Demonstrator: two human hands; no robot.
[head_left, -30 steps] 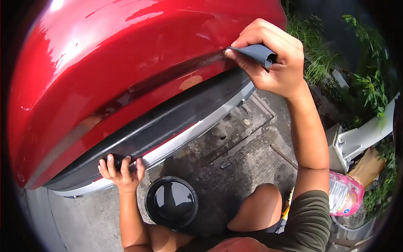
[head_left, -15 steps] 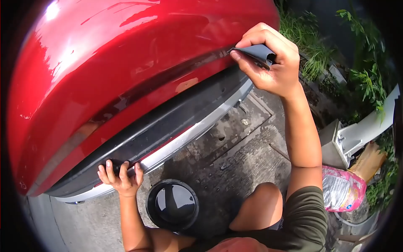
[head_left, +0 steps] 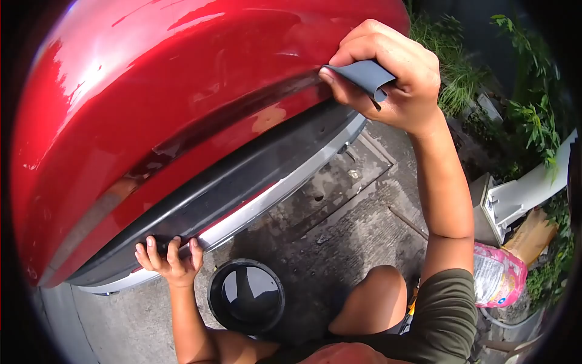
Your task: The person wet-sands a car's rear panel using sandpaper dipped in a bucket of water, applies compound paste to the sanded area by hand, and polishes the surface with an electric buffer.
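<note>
My right hand [head_left: 397, 76] pinches a curled piece of dark grey sandpaper [head_left: 362, 76] between thumb and fingers. The sheet's front edge is up against the red car bumper [head_left: 236, 79], near the far end of its crease. With fingers spread, my left hand [head_left: 173, 264] rests on the lower edge of the black bumper trim [head_left: 242, 155], by the silver strip [head_left: 242, 212]. It holds nothing. My right fingertips partly hide where the sandpaper meets the paint.
A black bucket of water [head_left: 247, 297] stands on the wet concrete [head_left: 339, 224] below the bumper, near my left forearm. To the right are a pink bag [head_left: 500, 276], a white post with a bolted base [head_left: 521, 197] and green plants [head_left: 536, 121].
My right hand has shifted a little left along the bumper with the sandpaper. My left hand has slid slightly left and down, still on the trim.
</note>
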